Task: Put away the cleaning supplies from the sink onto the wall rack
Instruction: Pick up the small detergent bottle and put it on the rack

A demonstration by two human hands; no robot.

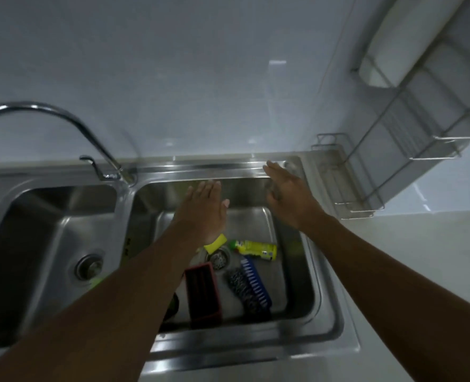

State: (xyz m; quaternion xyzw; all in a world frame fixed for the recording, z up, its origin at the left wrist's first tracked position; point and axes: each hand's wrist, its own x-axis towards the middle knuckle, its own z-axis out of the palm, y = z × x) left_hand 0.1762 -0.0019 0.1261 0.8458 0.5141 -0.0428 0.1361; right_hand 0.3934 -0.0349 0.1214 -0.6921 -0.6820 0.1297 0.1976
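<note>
Several cleaning supplies are lying in the right sink basin (297,271): a yellow bottle (258,250), a yellow sponge (216,240), a steel scourer (238,281), a blue brush (255,283) and a red tray (203,292). You are holding your left hand (203,210) flat and empty above them, fingers spread. Your right hand (286,193) is hovering released near the basin's far rim, with the wall rack (393,150) standing further right.

Both arms reach forward, left hand (202,209) and right hand (286,191) flat, fingers extended
</note>
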